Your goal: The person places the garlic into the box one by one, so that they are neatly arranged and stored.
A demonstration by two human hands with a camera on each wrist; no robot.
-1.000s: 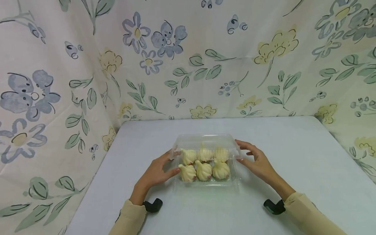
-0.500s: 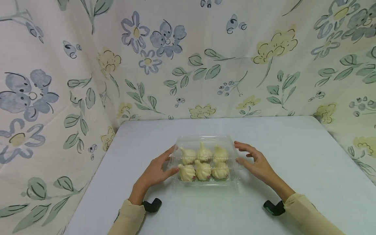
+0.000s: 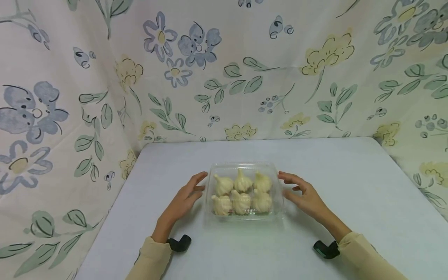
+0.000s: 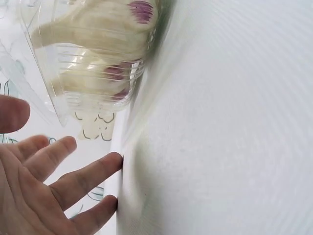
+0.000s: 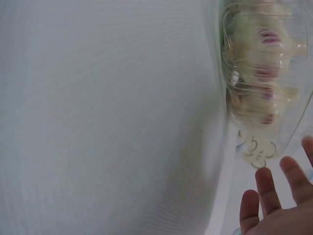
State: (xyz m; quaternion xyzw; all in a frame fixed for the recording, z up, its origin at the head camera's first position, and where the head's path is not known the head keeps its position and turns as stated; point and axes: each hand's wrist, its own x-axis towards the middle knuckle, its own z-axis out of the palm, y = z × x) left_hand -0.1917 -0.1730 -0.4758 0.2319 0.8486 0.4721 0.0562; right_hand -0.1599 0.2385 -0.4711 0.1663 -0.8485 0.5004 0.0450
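A clear plastic clamshell container lies on the table with several pale garlic bulbs inside, in two rows of three. Its hinged lid is down over the bulbs. Purple marks show on the garlic through the ribbed wall in the right wrist view. My left hand is beside the container's left side, fingers spread and apart from it; its thumb is raised in the left wrist view. At the right side, my right hand has its fingers and thumb parted, fingertips close to the wall.
The white table ends at a far edge with rounded corners. A floral cloth hangs behind it and along both sides. Dark wrist cameras sit on both wrists beside the beige sleeves.
The container's lid has swung down toward me over the garlic bulbs. My left hand has drawn away from the container's side to the left; the right hand has hardly moved.
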